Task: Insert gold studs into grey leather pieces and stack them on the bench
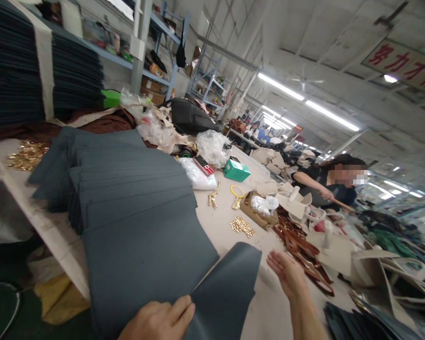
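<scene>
Overlapping dark blue-grey leather-like panels fan across the table. At the near end, one loose panel curves upward along its far edge. My left hand pinches this loose panel at its left edge, over the panel below. To the right of the panel, my right hand is raised with fingers stretched out, apart from it and holding nothing. Small gold metal pieces lie in a pile beyond both hands.
A cardboard box holding a plastic bag stands past the gold pile, beside brown straps. Farther back are a teal box and a red-keyed phone. At right, a co-worker grips a stick. Dark panels lie bottom right.
</scene>
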`<control>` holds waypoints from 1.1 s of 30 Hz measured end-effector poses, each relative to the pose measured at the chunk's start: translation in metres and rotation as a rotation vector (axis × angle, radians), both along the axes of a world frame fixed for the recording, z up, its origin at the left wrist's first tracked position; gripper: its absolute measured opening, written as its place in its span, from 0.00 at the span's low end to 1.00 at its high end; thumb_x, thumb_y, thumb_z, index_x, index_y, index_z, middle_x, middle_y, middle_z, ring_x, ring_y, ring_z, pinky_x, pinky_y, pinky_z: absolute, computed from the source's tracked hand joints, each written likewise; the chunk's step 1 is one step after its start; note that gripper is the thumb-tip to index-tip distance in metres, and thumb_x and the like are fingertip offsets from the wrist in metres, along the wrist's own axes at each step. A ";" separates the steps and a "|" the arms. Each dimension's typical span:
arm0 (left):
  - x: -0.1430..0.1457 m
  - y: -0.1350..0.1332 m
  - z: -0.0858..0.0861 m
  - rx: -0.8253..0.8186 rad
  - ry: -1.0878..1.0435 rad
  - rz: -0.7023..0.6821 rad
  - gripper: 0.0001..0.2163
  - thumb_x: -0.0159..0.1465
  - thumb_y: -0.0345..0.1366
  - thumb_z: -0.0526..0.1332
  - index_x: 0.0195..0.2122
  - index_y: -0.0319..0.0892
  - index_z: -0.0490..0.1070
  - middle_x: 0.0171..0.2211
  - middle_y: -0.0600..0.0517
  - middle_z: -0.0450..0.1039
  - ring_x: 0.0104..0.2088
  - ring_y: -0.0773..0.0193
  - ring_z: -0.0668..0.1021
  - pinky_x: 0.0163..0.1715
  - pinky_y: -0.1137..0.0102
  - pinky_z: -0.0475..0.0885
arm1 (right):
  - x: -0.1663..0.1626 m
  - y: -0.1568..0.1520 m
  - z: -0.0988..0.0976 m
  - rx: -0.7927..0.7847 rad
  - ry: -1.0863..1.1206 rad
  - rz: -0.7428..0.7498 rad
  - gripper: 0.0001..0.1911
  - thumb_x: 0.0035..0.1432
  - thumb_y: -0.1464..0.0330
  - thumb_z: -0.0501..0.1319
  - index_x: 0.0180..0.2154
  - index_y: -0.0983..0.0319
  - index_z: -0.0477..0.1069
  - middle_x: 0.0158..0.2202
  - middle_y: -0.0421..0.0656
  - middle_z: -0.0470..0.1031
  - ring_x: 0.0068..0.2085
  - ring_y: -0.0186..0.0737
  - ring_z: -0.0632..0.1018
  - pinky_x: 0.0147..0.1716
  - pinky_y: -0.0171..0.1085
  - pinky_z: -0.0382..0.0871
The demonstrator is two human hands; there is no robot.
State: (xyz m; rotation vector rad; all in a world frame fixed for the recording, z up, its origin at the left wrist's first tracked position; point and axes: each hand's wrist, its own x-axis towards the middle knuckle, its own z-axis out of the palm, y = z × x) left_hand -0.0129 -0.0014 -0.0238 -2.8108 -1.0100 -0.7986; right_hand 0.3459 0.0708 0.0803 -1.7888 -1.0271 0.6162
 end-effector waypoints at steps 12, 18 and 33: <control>-0.007 -0.005 0.056 -0.433 0.227 -0.093 0.26 0.53 0.33 0.59 0.55 0.39 0.62 0.48 0.44 0.70 0.37 0.52 0.77 0.34 0.59 0.75 | -0.155 -0.062 0.004 -0.258 0.184 0.613 0.10 0.49 0.63 0.67 0.29 0.65 0.75 0.22 0.39 0.74 0.25 0.34 0.75 0.28 0.33 0.72; -0.007 -0.004 0.057 -0.370 0.244 -0.112 0.15 0.56 0.35 0.59 0.45 0.40 0.66 0.41 0.49 0.71 0.34 0.54 0.76 0.30 0.60 0.74 | -0.176 -0.057 -0.016 -0.368 -0.160 0.797 0.09 0.54 0.71 0.56 0.29 0.63 0.75 0.22 0.38 0.72 0.24 0.33 0.72 0.24 0.30 0.64; -0.007 -0.005 0.046 -0.331 0.185 -0.126 0.17 0.57 0.39 0.62 0.47 0.38 0.65 0.39 0.49 0.70 0.33 0.55 0.75 0.27 0.59 0.71 | -0.190 -0.037 0.002 -0.503 -0.429 0.944 0.10 0.47 0.75 0.56 0.24 0.63 0.77 0.19 0.38 0.72 0.22 0.32 0.71 0.22 0.29 0.59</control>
